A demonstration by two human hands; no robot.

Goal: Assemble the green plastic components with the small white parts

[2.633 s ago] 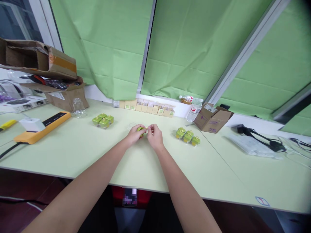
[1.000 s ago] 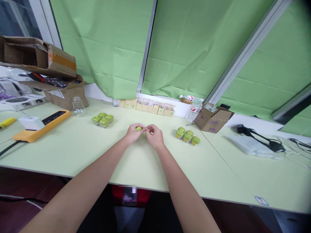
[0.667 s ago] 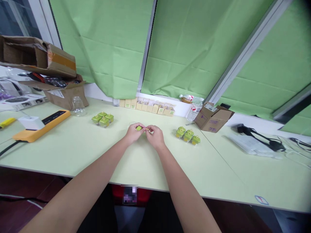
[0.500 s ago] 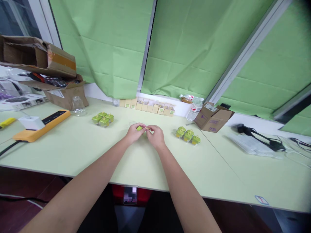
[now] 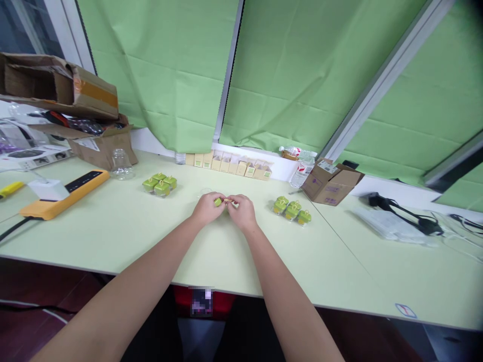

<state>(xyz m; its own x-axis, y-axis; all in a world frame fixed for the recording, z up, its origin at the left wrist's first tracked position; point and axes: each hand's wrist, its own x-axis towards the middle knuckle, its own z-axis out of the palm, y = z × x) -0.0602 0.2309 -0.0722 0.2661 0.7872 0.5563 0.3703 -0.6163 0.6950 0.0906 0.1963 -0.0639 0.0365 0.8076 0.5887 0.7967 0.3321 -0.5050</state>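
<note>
My left hand (image 5: 208, 207) is closed around a small green lid (image 5: 218, 201), mostly covered by the fingers. My right hand (image 5: 242, 211) pinches a tiny yellow piece (image 5: 227, 200) at the lid's right side; whether it is joined to the lid I cannot tell. Both hands meet above the middle of the table. Just behind my left hand, a clear plastic cup or cover (image 5: 205, 192) is partly visible. To the left sits a group of small green-lidded containers (image 5: 162, 188) with yellow loops on top. More green-lidded containers (image 5: 292, 210) stand in a slanting row on the right.
Small open cardboard boxes (image 5: 234, 165) line the back edge. A clear jar (image 5: 121, 166) and an orange power strip (image 5: 71, 193) are at the left. Plastic bottles (image 5: 301, 173), a brown carton (image 5: 332, 183) and a black headset (image 5: 407, 216) occupy the right side.
The green lid has turned a little in my left hand, and that hand has shifted slightly left and down. My right hand stays almost where it was.
</note>
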